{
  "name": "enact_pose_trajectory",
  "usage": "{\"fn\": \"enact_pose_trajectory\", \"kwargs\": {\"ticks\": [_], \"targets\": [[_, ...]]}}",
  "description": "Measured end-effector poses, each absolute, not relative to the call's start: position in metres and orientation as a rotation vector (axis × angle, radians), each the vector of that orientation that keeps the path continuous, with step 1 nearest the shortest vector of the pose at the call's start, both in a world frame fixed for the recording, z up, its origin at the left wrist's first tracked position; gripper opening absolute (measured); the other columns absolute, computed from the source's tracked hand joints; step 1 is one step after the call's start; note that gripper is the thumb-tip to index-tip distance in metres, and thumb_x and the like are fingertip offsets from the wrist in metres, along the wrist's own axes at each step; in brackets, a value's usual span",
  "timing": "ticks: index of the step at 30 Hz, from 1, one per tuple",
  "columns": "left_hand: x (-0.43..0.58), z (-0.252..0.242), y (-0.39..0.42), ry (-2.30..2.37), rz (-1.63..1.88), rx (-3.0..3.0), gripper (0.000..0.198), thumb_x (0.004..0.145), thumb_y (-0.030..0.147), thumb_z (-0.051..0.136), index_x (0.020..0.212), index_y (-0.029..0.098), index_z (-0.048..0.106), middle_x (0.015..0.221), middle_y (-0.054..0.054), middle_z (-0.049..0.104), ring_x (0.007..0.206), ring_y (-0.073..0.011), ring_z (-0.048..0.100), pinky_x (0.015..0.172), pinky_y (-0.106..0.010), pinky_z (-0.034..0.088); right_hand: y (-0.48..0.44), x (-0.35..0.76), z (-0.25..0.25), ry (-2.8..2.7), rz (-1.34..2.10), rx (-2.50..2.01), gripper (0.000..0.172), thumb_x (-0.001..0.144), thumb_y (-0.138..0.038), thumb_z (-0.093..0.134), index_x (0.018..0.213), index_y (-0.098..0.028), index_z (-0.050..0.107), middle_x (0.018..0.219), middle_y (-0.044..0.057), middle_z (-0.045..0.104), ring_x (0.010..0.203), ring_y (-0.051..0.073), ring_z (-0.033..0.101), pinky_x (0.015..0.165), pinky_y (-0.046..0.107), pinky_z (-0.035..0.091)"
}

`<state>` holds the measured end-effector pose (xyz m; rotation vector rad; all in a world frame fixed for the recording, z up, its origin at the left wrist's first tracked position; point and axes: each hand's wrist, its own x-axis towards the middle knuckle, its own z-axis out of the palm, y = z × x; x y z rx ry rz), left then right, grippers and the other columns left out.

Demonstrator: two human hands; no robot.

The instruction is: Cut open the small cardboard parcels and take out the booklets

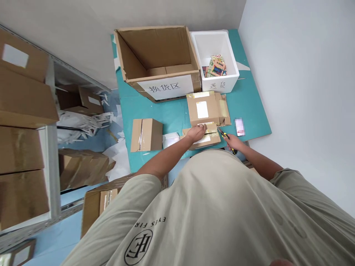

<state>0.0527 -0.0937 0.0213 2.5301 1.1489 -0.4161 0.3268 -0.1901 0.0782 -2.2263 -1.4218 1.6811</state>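
Note:
A small cardboard box (pixel 212 139) with taped flaps and a white label lies at the table's front edge, close to my body. My left hand (pixel 197 133) rests on top of it, with the fingers curled on a flap. My right hand (pixel 234 142) grips a yellow-and-black utility knife (pixel 225 135), its tip pointing at the box's right end. Just behind the box lies a flattened-looking labelled carton (pixel 206 114), its flaps spread to the right. A phone-like flat item (pixel 239 127), partly blurred out, sits right of the knife.
At the back of the green table (pixel 177 114) stand a big open carton (pixel 158 75) with a paper sign and a white foam box (pixel 222 87) holding colourful packets. A closed box (pixel 146 135) is at left, beside white pouches (pixel 171 140). Shelves (pixel 52 147) with cartons stand farther left.

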Motion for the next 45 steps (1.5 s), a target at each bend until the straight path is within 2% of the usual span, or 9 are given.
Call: {"fn": "enact_pose_trajectory", "kwargs": {"ticks": [6, 11, 14, 22, 30, 39, 45], "targets": [[0.056, 0.024, -0.107, 1.205, -0.491, 2.441, 0.071, 0.113, 0.014, 0.039, 0.181, -0.004, 0.042, 0.143, -0.037, 0.073, 0.130, -0.0436, 0.079, 0.103, -0.051, 0.064, -0.184, 0.325, 0.079, -1.332, 1.737, -2.187, 0.033, 0.124, -0.057, 0.059, 0.112, -0.026, 0.063, 0.068, -0.003, 0.065, 0.054, 0.020, 0.066, 0.057, 0.028, 0.054], [0.055, 0.023, -0.118, 1.259, -0.432, 2.417, 0.075, 0.113, 0.021, 0.036, 0.184, -0.005, 0.037, 0.150, -0.040, 0.068, 0.137, -0.0475, 0.074, 0.106, -0.055, 0.062, -0.178, 0.328, 0.082, -1.271, 1.804, -2.139, 0.046, 0.120, -0.072, 0.060, 0.111, -0.028, 0.060, 0.068, -0.004, 0.063, 0.052, 0.019, 0.062, 0.053, 0.027, 0.053], [0.052, 0.024, -0.119, 1.286, -0.383, 2.425, 0.078, 0.111, 0.020, 0.034, 0.186, -0.005, 0.032, 0.155, -0.042, 0.065, 0.139, -0.0484, 0.070, 0.106, -0.058, 0.061, -0.168, 0.326, 0.084, -1.301, 1.806, -2.123, 0.043, 0.120, -0.069, 0.061, 0.110, -0.027, 0.060, 0.068, -0.004, 0.064, 0.051, 0.018, 0.061, 0.053, 0.027, 0.053], [0.043, 0.028, -0.123, 1.369, -0.345, 2.410, 0.083, 0.111, 0.018, 0.035, 0.193, 0.010, 0.024, 0.154, -0.034, 0.064, 0.138, -0.0458, 0.066, 0.114, -0.059, 0.054, -0.149, 0.323, 0.086, -1.547, 1.737, -2.042, 0.031, 0.124, -0.051, 0.061, 0.106, -0.026, 0.060, 0.065, -0.005, 0.063, 0.047, 0.017, 0.060, 0.049, 0.025, 0.047], [0.041, 0.025, -0.136, 1.461, -0.308, 2.383, 0.082, 0.112, 0.020, 0.036, 0.194, 0.014, 0.024, 0.159, -0.032, 0.061, 0.141, -0.0450, 0.063, 0.117, -0.057, 0.052, -0.160, 0.321, 0.081, -1.566, 1.703, -2.011, 0.037, 0.126, -0.057, 0.055, 0.106, -0.026, 0.057, 0.068, -0.005, 0.065, 0.049, 0.016, 0.063, 0.052, 0.024, 0.049], [0.042, 0.021, -0.140, 1.443, -0.265, 2.337, 0.083, 0.113, 0.028, 0.043, 0.193, 0.012, 0.025, 0.159, -0.033, 0.061, 0.141, -0.0467, 0.064, 0.118, -0.058, 0.052, -0.167, 0.322, 0.076, -1.567, 1.663, -2.025, 0.036, 0.126, -0.054, 0.056, 0.102, -0.027, 0.055, 0.071, -0.005, 0.067, 0.052, 0.016, 0.065, 0.055, 0.025, 0.052], [0.041, 0.023, -0.143, 1.437, -0.270, 2.351, 0.081, 0.114, 0.024, 0.039, 0.193, 0.012, 0.028, 0.162, -0.033, 0.060, 0.144, -0.0456, 0.063, 0.119, -0.056, 0.053, -0.158, 0.321, 0.078, -1.592, 1.631, -2.034, 0.035, 0.127, -0.053, 0.054, 0.105, -0.026, 0.057, 0.069, -0.004, 0.067, 0.052, 0.017, 0.065, 0.052, 0.025, 0.049]]}}
